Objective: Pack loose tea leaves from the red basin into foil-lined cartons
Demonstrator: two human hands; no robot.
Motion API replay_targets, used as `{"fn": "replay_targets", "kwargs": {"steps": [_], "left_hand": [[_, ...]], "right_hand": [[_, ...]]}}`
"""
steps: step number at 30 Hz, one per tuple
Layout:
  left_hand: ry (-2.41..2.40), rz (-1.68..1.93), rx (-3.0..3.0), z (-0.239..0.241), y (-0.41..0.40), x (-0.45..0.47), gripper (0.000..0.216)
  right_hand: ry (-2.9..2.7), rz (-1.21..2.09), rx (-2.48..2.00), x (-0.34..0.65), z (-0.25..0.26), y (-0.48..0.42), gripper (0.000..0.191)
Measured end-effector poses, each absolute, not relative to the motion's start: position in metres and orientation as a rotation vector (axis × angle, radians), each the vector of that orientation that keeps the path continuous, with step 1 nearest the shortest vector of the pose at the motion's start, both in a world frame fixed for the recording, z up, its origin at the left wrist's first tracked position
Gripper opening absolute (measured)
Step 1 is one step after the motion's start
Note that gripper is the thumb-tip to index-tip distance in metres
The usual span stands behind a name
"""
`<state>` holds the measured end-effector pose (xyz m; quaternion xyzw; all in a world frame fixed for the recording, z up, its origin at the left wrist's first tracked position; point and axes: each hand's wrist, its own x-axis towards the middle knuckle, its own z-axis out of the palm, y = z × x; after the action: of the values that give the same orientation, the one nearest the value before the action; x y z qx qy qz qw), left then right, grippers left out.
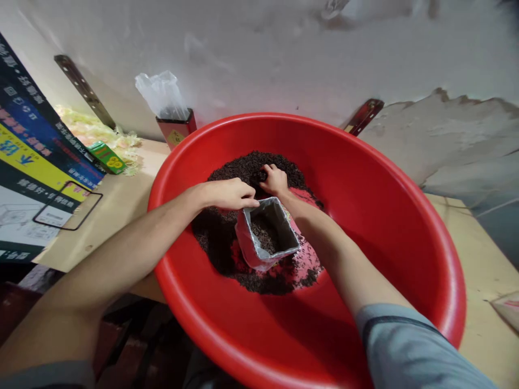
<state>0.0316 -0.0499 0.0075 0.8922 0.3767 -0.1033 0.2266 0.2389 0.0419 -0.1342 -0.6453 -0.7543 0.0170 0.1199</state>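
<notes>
My left hand [234, 193] pinches the far left edge of a square, red-sided tin [248, 240] with a silvery plastic liner folded over its rim. Some dark loose tea leaves [265, 232] lie inside the tin, well below the rim. It stands tilted in a wide red plastic basin [405, 205]. Just beyond the tin, my right hand [275, 180] is in the heap of tea leaves [239, 168], its fingers curled around some of them. More leaves spread over the basin floor around the tin.
The basin rests on a light wooden table [482, 254]. Behind it stands another red tin [176, 129] with a clear plastic bag [162, 94] sticking out. A green packet [107, 158] and a large printed carton [36, 162] are at the left. A wall [259, 65] rises behind.
</notes>
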Motion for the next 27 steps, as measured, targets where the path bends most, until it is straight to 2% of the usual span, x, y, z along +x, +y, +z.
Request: {"fn": "replay_targets", "kwargs": {"steps": [6,12,15,19,23,27], "left_hand": [[1.037,-0.241,2.389,0.008,-0.051,0.029,0.030],[1.069,-0.308,2.014,0.013,-0.053,0.022,0.031],[1.022,-0.312,1.962,0.012,-0.046,0.015,0.033],[1.013,-0.318,1.902,0.010,-0.040,0.009,0.042],[0.998,-0.298,1.862,0.009,-0.040,0.007,0.042],[1.027,-0.299,1.854,0.006,-0.040,0.007,0.043]], "right_hand": [[-2.034,0.120,-1.645,0.231,-0.080,0.033,0.043],[-2.090,0.214,-1.260,0.239,-0.028,-0.025,0.035],[-2.308,0.174,-1.156,0.245,-0.006,-0.064,0.038],[-2.827,-0.081,-1.176,0.240,0.013,-0.109,0.044],[-3.262,-0.371,-1.063,0.218,0.020,-0.134,0.034],[-3.375,-0.341,-1.052,0.198,0.014,-0.136,0.033]]}}
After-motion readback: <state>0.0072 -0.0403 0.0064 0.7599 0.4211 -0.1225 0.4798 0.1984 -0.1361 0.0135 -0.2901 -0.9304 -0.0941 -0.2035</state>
